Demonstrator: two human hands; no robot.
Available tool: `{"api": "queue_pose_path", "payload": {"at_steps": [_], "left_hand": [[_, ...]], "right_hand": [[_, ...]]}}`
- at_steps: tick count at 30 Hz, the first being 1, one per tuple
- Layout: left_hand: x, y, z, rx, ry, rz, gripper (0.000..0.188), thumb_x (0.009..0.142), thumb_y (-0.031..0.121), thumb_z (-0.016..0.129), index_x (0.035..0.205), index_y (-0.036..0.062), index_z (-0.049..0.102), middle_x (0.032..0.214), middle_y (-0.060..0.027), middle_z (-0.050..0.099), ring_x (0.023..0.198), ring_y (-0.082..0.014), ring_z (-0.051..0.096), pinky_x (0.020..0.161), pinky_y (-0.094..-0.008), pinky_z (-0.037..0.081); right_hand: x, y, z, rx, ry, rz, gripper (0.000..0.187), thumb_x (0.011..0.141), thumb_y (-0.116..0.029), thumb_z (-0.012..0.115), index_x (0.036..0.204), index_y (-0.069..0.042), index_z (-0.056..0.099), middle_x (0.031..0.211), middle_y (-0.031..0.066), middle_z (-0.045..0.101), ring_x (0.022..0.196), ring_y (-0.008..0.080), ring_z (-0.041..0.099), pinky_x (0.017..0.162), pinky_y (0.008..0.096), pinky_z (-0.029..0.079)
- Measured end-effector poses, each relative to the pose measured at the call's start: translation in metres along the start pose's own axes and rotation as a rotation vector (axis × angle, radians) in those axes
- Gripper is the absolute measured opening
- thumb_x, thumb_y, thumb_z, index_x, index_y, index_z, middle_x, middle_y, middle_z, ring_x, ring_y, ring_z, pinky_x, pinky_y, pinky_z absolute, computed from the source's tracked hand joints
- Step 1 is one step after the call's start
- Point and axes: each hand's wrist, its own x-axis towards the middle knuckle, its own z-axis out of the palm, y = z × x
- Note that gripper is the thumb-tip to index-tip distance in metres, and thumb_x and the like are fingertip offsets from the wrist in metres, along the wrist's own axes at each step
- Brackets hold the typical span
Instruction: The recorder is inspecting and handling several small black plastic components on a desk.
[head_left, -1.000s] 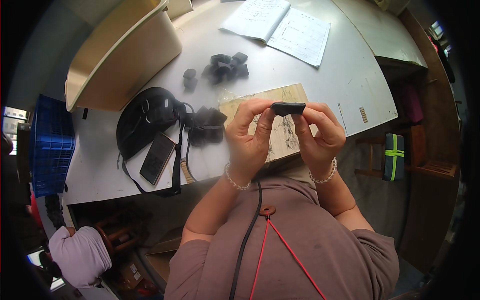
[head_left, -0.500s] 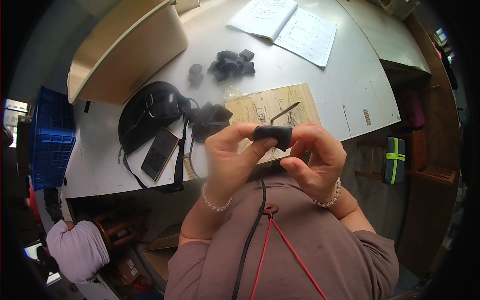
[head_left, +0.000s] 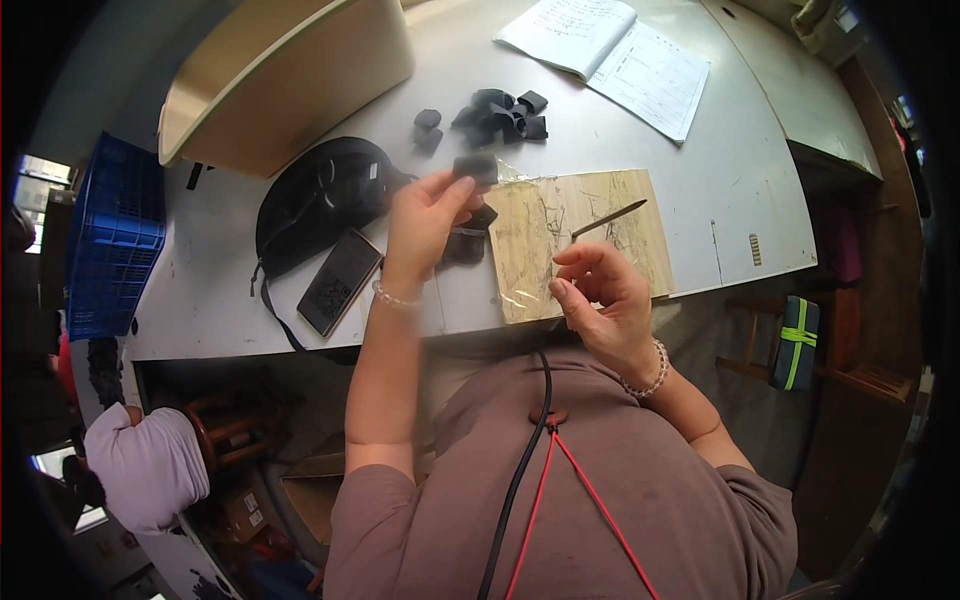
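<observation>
Above the table, my left hand (head_left: pixel 428 218) pinches a small black fabric piece (head_left: pixel 475 168) between thumb and fingers; it is slightly blurred. Beneath that hand lie more black pieces (head_left: pixel 464 247), partly hidden. My right hand (head_left: pixel 608 305) hovers at the near edge of a wooden board (head_left: pixel 640 225), fingers curled and a gap between thumb and forefinger, with nothing visible in it. Just beyond its fingertips a slender pointed metal spike (head_left: pixel 612 219) shows over the board. Whether the spike is fixed there, I cannot tell.
A pile of black pieces (head_left: pixel 505 117) lies farther back, near an open notebook (head_left: pixel 650 75). To the left are a black bag (head_left: pixel 310 205), a phone (head_left: pixel 340 282), a beige bin (head_left: pixel 290 85) and a blue crate (head_left: pixel 115 235). A person in a pale top (head_left: pixel 150 470) is at lower left.
My left hand has carried the black fabric piece away from my right hand, up and to the left. My right hand has let go of it. The whole view has shifted slightly.
</observation>
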Motion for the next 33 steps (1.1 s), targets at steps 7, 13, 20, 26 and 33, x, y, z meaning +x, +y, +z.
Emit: {"api": "queue_pose_path", "payload": {"at_steps": [7, 13, 20, 26, 33], "left_hand": [[0.071, -0.006, -0.024, 0.415, 0.120, 0.136, 0.045, 0.084, 0.032, 0.061, 0.114, -0.0005, 0.052, 0.094, -0.0095, 0.065, 0.077, -0.0122, 0.061, 0.066, -0.0253, 0.049], [0.010, -0.017, -0.012, 1.093, 0.070, 0.187, 0.034, 0.073, 0.023, 0.068, 0.100, 0.0027, 0.062, 0.094, -0.0137, 0.063, 0.083, -0.0258, 0.061, 0.074, -0.0324, 0.048], [-0.005, -0.036, -0.005, 1.195, 0.182, 0.406, 0.013, 0.070, 0.014, 0.068, 0.078, 0.0068, 0.061, 0.082, -0.0079, 0.062, 0.080, -0.0264, 0.056, 0.069, -0.0371, 0.045], [-0.036, -0.007, 0.013, 0.429, 0.246, 0.351, 0.017, 0.072, 0.008, 0.071, 0.087, 0.0033, 0.063, 0.074, -0.0043, 0.064, 0.063, -0.0117, 0.059, 0.056, -0.0239, 0.045], [-0.071, 0.009, 0.025, -0.136, -0.178, 0.091, 0.021, 0.075, -0.001, 0.068, 0.091, 0.0007, 0.055, 0.082, -0.0080, 0.065, 0.077, -0.0099, 0.060, 0.068, -0.0213, 0.048]], "right_hand": [[-0.013, -0.001, -0.002, -0.229, -0.216, 0.024, 0.017, 0.079, -0.001, 0.059, 0.095, -0.001, 0.056, 0.065, 0.0002, 0.056, 0.049, 0.0021, 0.050, 0.045, 0.0176, 0.037], [-0.014, 0.018, -0.014, -0.230, -0.223, 0.104, 0.011, 0.080, 0.001, 0.059, 0.092, 0.000, 0.057, 0.068, -0.0028, 0.054, 0.056, -0.0004, 0.045, 0.049, 0.0155, 0.036], [-0.008, 0.017, -0.002, -0.275, -0.375, 0.073, 0.006, 0.080, 0.000, 0.059, 0.086, 0.000, 0.059, 0.066, -0.0008, 0.054, 0.055, 0.0009, 0.046, 0.049, 0.0161, 0.037], [0.001, 0.019, -0.003, -0.275, -0.265, -0.109, 0.009, 0.079, 0.003, 0.058, 0.087, 0.000, 0.059, 0.075, 0.0039, 0.058, 0.056, 0.0056, 0.052, 0.050, 0.0182, 0.042], [0.007, 0.005, -0.004, 0.122, -0.049, -0.095, 0.028, 0.090, -0.017, 0.050, 0.111, 0.003, 0.053, 0.098, 0.0084, 0.054, 0.066, 0.0081, 0.053, 0.054, 0.0208, 0.045]]}}
